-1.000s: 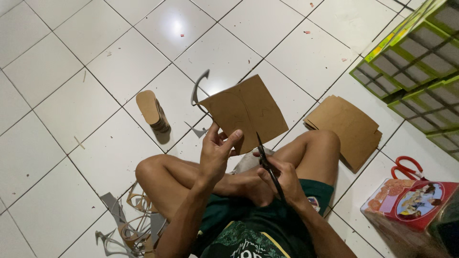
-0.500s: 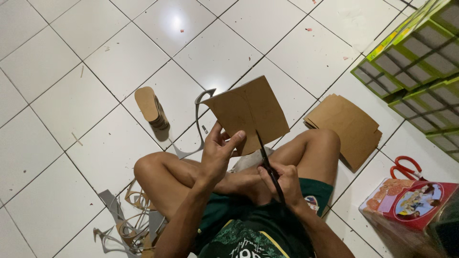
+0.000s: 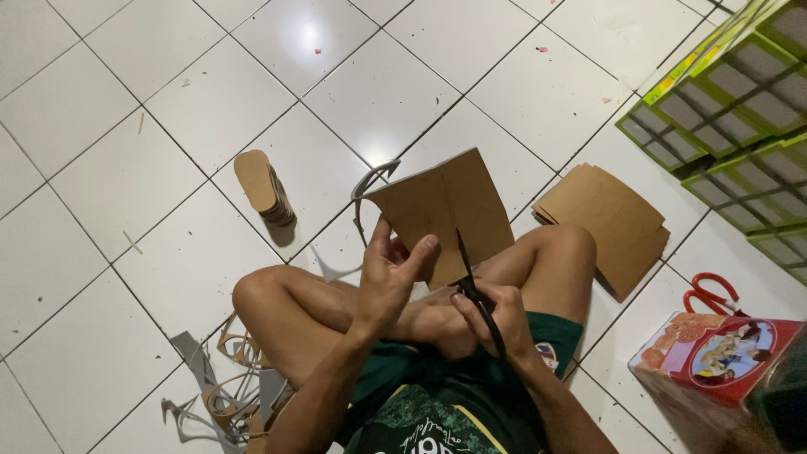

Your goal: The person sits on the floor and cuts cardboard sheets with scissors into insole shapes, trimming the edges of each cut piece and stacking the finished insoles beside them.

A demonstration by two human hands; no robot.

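Fingers [image 3: 402,256] pinching cardboard sheet [image 3: 450,210], scissors [image 3: 476,294] gripped

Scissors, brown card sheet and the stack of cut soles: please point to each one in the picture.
black scissors [image 3: 472,282], head view, on the blades.
brown card sheet [image 3: 450,210], head view, on its flat middle.
stack of cut soles [image 3: 259,181], head view, on the top piece.

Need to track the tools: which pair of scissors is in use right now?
The black scissors in the right hand, cutting into the brown cardboard sheet. The red-handled scissors lie untouched on the floor beside the red box.
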